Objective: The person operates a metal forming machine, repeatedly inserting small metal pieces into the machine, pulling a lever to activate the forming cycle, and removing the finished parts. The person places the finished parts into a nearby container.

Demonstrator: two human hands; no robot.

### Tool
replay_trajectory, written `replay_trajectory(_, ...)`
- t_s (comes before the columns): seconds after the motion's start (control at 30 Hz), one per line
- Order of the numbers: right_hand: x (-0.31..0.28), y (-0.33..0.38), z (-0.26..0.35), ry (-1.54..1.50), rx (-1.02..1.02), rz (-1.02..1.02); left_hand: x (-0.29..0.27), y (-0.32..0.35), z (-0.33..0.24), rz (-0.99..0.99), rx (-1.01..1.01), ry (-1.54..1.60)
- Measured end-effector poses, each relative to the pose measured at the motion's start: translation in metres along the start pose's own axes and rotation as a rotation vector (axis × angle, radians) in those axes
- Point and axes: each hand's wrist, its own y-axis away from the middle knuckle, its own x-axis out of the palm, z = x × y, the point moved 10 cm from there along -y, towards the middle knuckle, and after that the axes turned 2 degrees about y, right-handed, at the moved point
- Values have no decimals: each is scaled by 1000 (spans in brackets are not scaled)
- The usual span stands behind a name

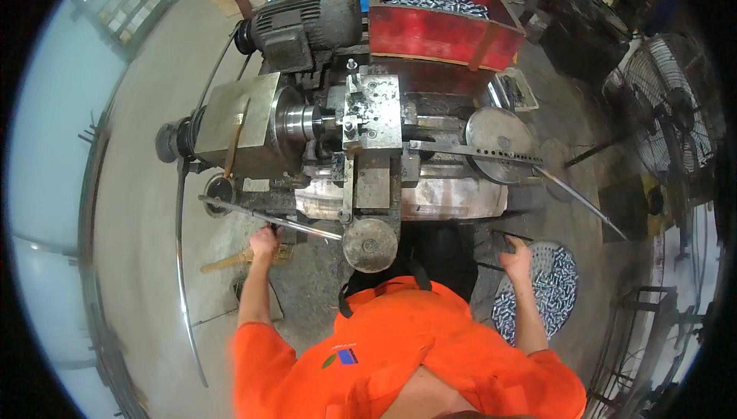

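Observation:
A small metal lathe point(374, 112) stands in front of me. Low on its left side, my left hand point(264, 242) is closed around something dark, mostly hidden by the fingers. Above that hand, a long steel lever point(269, 215) runs to the round knob-like end point(369, 245) of the slide. My right hand point(517, 259) is down at my right, its fingers curled at a thin dark metal frame point(500, 233). Beside the right forearm sits a round basket point(564, 247) heaped with small shiny metal pieces point(554, 292). The lathe's chuck point(299, 123) faces the tool block point(378, 112).
A red bin point(437, 39) of similar metal pieces stands behind the lathe, right of an electric motor point(307, 29). A perforated arm point(476, 150) and steel rod point(582, 202) stick out rightward. At far right is a large fan point(668, 108). A long bar point(183, 281) stretches down the left.

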Motion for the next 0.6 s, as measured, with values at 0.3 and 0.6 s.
replay_trajectory(0.3,-2,-10,50,17,-86,34,37,9,-9,77,13,115)
replay_trajectory(0.6,-63,-97,312,-96,-606,20,13,17,23,4,137,228)
